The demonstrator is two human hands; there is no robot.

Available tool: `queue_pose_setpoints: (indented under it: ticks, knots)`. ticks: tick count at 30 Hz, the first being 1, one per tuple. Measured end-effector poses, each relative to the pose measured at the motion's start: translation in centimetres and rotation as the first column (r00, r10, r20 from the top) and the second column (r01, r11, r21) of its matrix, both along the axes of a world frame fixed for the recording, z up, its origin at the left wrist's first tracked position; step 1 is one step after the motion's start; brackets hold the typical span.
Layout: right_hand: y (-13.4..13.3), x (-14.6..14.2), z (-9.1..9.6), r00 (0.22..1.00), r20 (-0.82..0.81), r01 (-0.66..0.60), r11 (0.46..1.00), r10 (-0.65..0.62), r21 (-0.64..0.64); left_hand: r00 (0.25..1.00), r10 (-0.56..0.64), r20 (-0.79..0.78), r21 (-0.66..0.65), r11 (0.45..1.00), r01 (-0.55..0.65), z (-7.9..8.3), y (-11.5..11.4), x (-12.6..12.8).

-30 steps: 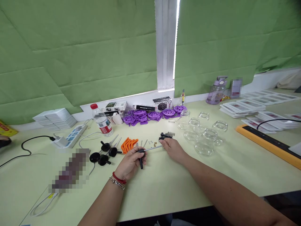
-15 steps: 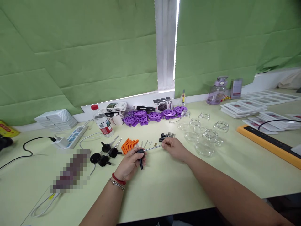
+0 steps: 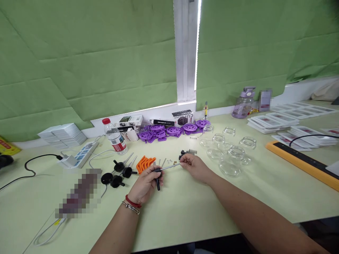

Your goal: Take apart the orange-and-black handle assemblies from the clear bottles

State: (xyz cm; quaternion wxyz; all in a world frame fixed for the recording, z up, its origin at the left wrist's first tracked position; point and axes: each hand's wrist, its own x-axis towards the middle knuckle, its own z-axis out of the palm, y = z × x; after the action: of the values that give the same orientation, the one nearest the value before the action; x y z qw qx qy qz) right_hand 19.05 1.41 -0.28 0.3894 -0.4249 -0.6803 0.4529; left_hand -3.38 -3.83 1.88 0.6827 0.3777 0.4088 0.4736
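Observation:
My left hand (image 3: pixel 150 178) is closed around a black plastic handle piece (image 3: pixel 158 184) with a thin metal rod (image 3: pixel 169 166) sticking out to the right. Fingertips of my right hand (image 3: pixel 192 163) pinch the far end of that rod; whether a small part sits there too is hidden. Left of my hands lie several black funnel-like caps (image 3: pixel 116 181) with metal rods. Behind my left hand is a row of orange angled pieces (image 3: pixel 145 163). Past my right hand are small black parts (image 3: pixel 182 154), springs (image 3: pixel 192 152) and tiny brass-coloured bits (image 3: pixel 174 163).
Several clear glass jars (image 3: pixel 230 165) stand to the right. Purple plastic wheel-like parts (image 3: pixel 174 132) line the back, near small boxes. A red-capped bottle (image 3: pixel 115 137) and a power strip (image 3: pixel 84 153) are on the left. An orange-and-black bar (image 3: pixel 304 164) lies far right.
Both hands keep the same hold on the black piece and its rod. The whole view has shifted very slightly.

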Motion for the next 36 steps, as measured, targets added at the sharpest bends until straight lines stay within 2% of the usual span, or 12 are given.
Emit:
queue_pose_setpoints:
  ticks: [6,12,15,19,25,32,36]
  knots:
    - [0.05,0.02,0.02,0.993,0.119,0.027,0.998,-0.02,-0.054,1.0,-0.012,-0.002,-0.022,1.0,0.012,-0.02,-0.1,0.17]
    - [0.37,0.19,-0.03,1.0,-0.011,0.022,1.0,-0.022,-0.002,1.0,0.003,-0.004,-0.016,1.0,-0.004,0.06,0.08,-0.05]
    - [0.26,0.25,0.05,0.999,0.044,0.008,1.0,-0.009,0.017,1.0,-0.011,0.001,-0.02,1.0,0.011,0.0,0.1,-0.01]
    - [0.24,0.28,-0.04,0.995,0.097,0.017,1.0,-0.014,-0.024,1.0,-0.012,0.014,-0.023,1.0,0.013,-0.05,0.07,0.04]
    - [0.51,0.4,-0.16,1.0,-0.022,-0.007,1.0,0.007,-0.016,1.0,-0.004,0.019,-0.006,1.0,0.004,0.11,0.0,0.02]
    - [0.36,0.42,0.04,0.995,0.103,-0.014,1.0,0.016,-0.023,1.0,-0.004,0.014,-0.019,1.0,0.004,0.13,0.1,0.07]
    - [0.34,0.43,0.18,0.999,0.025,-0.023,1.0,0.023,-0.005,1.0,0.002,0.017,-0.014,1.0,-0.002,-0.01,0.14,-0.01]
